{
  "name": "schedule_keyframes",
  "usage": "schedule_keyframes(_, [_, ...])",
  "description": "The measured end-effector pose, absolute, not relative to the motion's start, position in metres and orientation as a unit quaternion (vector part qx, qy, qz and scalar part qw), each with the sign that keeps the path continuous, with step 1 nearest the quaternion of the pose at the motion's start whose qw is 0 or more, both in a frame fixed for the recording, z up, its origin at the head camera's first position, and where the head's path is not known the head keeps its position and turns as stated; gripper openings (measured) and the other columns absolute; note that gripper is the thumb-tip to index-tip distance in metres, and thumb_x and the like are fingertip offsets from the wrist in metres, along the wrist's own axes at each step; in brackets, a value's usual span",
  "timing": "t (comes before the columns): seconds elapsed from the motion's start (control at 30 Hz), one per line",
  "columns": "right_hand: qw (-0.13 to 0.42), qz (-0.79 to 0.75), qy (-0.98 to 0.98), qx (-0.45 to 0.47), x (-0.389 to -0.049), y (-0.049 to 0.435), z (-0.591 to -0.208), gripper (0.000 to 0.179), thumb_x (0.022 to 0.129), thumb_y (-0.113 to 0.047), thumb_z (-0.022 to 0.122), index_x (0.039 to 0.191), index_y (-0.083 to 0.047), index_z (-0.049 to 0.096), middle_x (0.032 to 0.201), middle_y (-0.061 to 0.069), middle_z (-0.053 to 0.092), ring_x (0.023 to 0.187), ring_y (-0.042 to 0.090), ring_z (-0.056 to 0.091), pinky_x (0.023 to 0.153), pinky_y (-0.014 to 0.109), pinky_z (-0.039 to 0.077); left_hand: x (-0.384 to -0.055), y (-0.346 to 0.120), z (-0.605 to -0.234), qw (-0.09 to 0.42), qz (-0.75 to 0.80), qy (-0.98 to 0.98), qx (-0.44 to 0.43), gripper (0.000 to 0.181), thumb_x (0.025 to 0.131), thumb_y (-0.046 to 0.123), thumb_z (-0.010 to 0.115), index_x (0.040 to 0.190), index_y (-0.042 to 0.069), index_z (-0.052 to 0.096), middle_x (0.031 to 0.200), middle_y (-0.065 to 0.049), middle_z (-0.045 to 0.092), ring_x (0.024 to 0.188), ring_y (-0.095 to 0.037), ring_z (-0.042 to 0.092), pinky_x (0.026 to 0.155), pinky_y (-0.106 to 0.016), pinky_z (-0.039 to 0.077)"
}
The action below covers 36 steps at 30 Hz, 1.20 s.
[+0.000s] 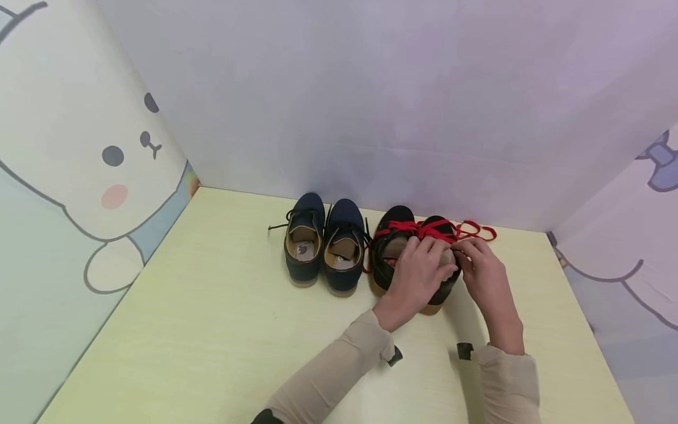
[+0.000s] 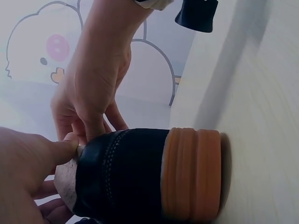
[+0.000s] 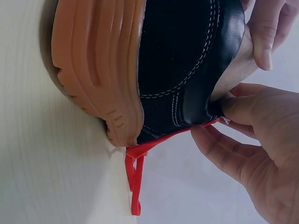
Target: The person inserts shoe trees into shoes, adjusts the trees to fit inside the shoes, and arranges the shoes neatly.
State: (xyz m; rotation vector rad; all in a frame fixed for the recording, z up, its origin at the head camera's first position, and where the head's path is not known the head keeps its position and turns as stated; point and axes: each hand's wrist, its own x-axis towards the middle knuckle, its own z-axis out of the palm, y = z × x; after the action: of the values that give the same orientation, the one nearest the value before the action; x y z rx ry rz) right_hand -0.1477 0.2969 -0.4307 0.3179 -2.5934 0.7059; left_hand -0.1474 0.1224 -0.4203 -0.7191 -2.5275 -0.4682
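Note:
A black lace-up shoe point(image 1: 448, 290) with an orange-brown sole stands on the table, the right one of a pair. My left hand point(image 1: 415, 274) reaches over its opening and pinches the beige-grey tongue point(image 2: 67, 184) between thumb and fingers. At the shoe's right side, my right hand point(image 1: 484, 277) pinches the upper's edge beside the lacing, as the right wrist view shows. Red laces point(image 3: 135, 151) run along that edge, and loose loops hang past the toe. The other black shoe point(image 1: 397, 214) stands close on the left, partly behind my left hand.
Left of the black pair stand two navy shoes, one point(image 1: 303, 268) farther left and one point(image 1: 343, 277) nearer, with dark laces. All toes point to the pale back wall point(image 1: 339, 118). The shoes stand near the back edge of the light yellow table point(image 1: 212, 324).

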Motion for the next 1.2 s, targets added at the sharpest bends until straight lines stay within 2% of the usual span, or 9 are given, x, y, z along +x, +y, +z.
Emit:
schedule_keyframes(0.33, [0.218, 0.252, -0.936, 0.115, -0.148, 0.296, -0.431, 0.021, 0.096, 0.008, 0.067, 0.111, -0.005, 0.072, 0.115, 0.017, 0.065, 0.102, 0.039, 0.067, 0.086, 0.061, 0.055, -0.151, 0.126, -0.428, 0.229, -0.142, -0.926, -0.264, 0.041, 0.097, 0.055, 0.066, 0.125, 0.025, 0.065, 0.117, 0.01, 0.067, 0.104, -0.006, 0.057, 0.092, -0.021, 0.042])
schedule_keyframes(0.43, [0.215, 0.254, -0.936, 0.114, -0.148, 0.295, -0.432, 0.021, 0.096, 0.007, 0.067, 0.112, -0.005, 0.071, 0.117, 0.017, 0.065, 0.103, 0.039, 0.066, 0.086, 0.062, 0.055, -0.152, 0.121, -0.428, 0.212, -0.151, -0.925, -0.278, 0.044, 0.097, 0.053, 0.066, 0.13, 0.025, 0.064, 0.122, 0.01, 0.068, 0.107, -0.007, 0.058, 0.095, -0.021, 0.043])
schedule_keyframes(0.53, [0.214, 0.255, -0.936, 0.114, -0.148, 0.295, -0.432, 0.021, 0.096, 0.007, 0.066, 0.113, -0.005, 0.071, 0.118, 0.018, 0.065, 0.104, 0.04, 0.066, 0.085, 0.062, 0.055, -0.155, 0.112, -0.424, 0.161, -0.176, -0.92, -0.31, 0.053, 0.097, 0.052, 0.067, 0.143, 0.025, 0.06, 0.133, 0.008, 0.066, 0.115, -0.01, 0.056, 0.1, -0.019, 0.045])
schedule_keyframes(0.63, [0.217, 0.254, -0.935, 0.117, -0.148, 0.296, -0.431, 0.022, 0.096, 0.008, 0.066, 0.113, -0.004, 0.071, 0.118, 0.019, 0.065, 0.102, 0.04, 0.066, 0.083, 0.061, 0.055, -0.158, 0.101, -0.418, 0.087, -0.195, -0.913, -0.347, 0.069, 0.096, 0.051, 0.068, 0.156, 0.025, 0.047, 0.147, 0.006, 0.058, 0.127, -0.013, 0.051, 0.107, -0.02, 0.046])
schedule_keyframes(0.73, [0.22, 0.253, -0.934, 0.12, -0.148, 0.297, -0.43, 0.022, 0.096, 0.008, 0.066, 0.114, -0.003, 0.071, 0.118, 0.019, 0.064, 0.099, 0.039, 0.066, 0.081, 0.06, 0.055, -0.16, 0.092, -0.411, 0.023, -0.195, -0.906, -0.375, 0.086, 0.091, 0.052, 0.073, 0.163, 0.025, 0.035, 0.158, 0.004, 0.047, 0.14, -0.017, 0.044, 0.114, -0.024, 0.045])
schedule_keyframes(0.83, [0.22, 0.252, -0.934, 0.122, -0.148, 0.297, -0.43, 0.022, 0.096, 0.008, 0.066, 0.115, -0.003, 0.071, 0.118, 0.019, 0.064, 0.097, 0.038, 0.067, 0.079, 0.059, 0.055, -0.161, 0.087, -0.409, -0.009, -0.185, -0.901, -0.392, 0.096, 0.089, 0.05, 0.077, 0.166, 0.025, 0.027, 0.165, 0.002, 0.039, 0.148, -0.02, 0.038, 0.118, -0.026, 0.043])
schedule_keyframes(1.0, [0.217, 0.254, -0.935, 0.118, -0.148, 0.296, -0.431, 0.022, 0.097, 0.007, 0.066, 0.115, -0.004, 0.071, 0.117, 0.018, 0.065, 0.096, 0.037, 0.067, 0.078, 0.057, 0.055, -0.16, 0.086, -0.413, -0.005, -0.176, -0.902, -0.395, 0.098, 0.088, 0.045, 0.08, 0.167, 0.025, 0.025, 0.167, 0.003, 0.037, 0.147, -0.019, 0.038, 0.115, -0.024, 0.044])
schedule_keyframes(1.2, [0.21, 0.255, -0.938, 0.107, -0.148, 0.295, -0.431, 0.022, 0.098, 0.005, 0.065, 0.116, -0.005, 0.071, 0.118, 0.017, 0.064, 0.095, 0.037, 0.066, 0.078, 0.057, 0.055, -0.158, 0.092, -0.418, 0.026, -0.156, -0.91, -0.382, 0.093, 0.09, 0.044, 0.077, 0.166, 0.026, 0.026, 0.166, 0.004, 0.039, 0.138, -0.015, 0.044, 0.102, -0.016, 0.049])
